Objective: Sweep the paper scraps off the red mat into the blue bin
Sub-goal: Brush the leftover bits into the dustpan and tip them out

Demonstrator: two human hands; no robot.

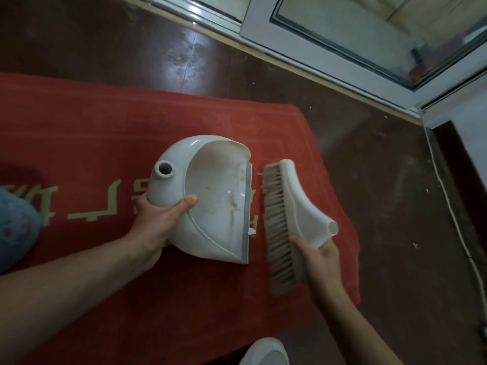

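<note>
A white dustpan (210,198) sits on the red mat (105,133) with its grey lip facing right. My left hand (155,222) grips its rear wall, thumb over the rim. My right hand (316,256) holds a white brush head (292,206) by its lower end, bristles facing the dustpan lip. A small white paper scrap (251,231) lies at the lip's lower end, and tiny scraps (229,191) lie inside the pan. No blue bin is in view.
Dark brown floor (390,180) surrounds the mat. A white sliding door frame (329,61) runs along the top right. A white cable (453,212) trails down the right. A white shoe tip (266,351) is at the bottom, a bluish slipper (15,227) at the left edge.
</note>
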